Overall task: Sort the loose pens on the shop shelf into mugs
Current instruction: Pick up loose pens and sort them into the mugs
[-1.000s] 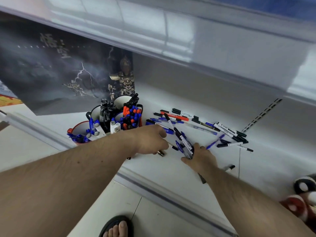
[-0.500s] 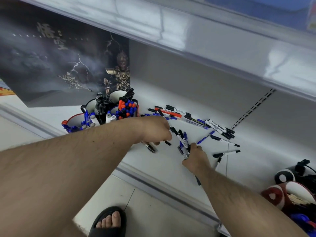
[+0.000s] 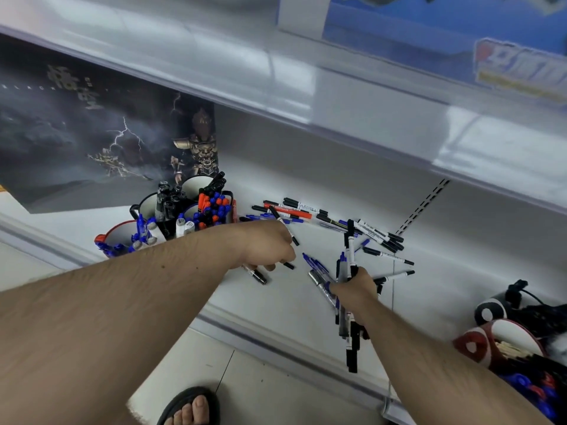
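Observation:
Loose pens with black, blue and red caps lie scattered over the white shelf. My right hand grips a bundle of several pens, raised off the shelf, their ends sticking out above and below the fist. My left hand is curled over the shelf and holds a few pens, one black tip poking out underneath. At the left stand several mugs packed with pens, sorted by colour.
A dark poster leans behind the mugs. The upper shelf overhangs the work area. Red and black mugs with pens sit at the right edge. My sandalled foot is on the tiled floor below.
My right hand has closed round a bundle of pens and lifted it off the shelf. My left hand stays curled on its pens near the mugs.

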Demonstrator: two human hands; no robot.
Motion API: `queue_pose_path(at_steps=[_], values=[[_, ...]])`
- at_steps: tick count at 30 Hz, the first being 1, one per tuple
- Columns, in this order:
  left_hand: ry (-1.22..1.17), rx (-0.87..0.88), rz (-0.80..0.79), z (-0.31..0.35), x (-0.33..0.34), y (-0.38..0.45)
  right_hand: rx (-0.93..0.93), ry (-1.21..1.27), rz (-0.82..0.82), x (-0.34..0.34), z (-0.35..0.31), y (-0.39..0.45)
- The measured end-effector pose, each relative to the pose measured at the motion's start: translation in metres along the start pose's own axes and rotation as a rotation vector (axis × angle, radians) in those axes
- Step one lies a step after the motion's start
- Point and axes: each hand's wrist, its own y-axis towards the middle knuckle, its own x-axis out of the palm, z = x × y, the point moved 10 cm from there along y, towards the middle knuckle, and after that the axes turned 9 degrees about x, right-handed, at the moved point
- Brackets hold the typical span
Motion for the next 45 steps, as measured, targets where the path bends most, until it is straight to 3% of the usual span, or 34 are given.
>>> queue_pose_path(at_steps=[6,11,16,21,24,30,37,41,45], values=[[-0.059,-0.005,-0.015,0.01,0.01,-0.001,-0.041,0.335,-0.16,0.0,-0.021,-0.027],[-0.167,-0.06,0.017,0.008,0.02,-0.003,-0.064,0.306,-0.256,0.0,-0.046,-0.055],[-0.426,-0.153,0.074,0.001,0.034,-0.002,-0.032,0.477,-0.334,-0.001,-0.059,-0.076],[-0.721,-0.255,-0.18,0.012,0.076,-0.012,0.124,0.745,-0.505,0.012,-0.075,-0.099],[-0.789,-0.247,-0.193,0.026,0.091,-0.016,0.086,0.812,-0.5,0.008,-0.084,-0.109],[-0.734,-0.119,-0.17,0.042,0.092,-0.015,-0.084,0.657,-0.383,-0.03,-0.094,-0.131],[-0.447,-0.012,-0.172,0.038,0.092,-0.008,0.139,0.694,-0.437,-0.021,-0.068,-0.133],[-0.577,0.042,-0.083,0.045,0.083,-0.004,0.121,0.834,-0.523,-0.018,-0.071,-0.133],[-0.694,0.002,0.0,0.046,0.081,0.003,0.133,0.763,-0.379,-0.033,-0.074,-0.13]])
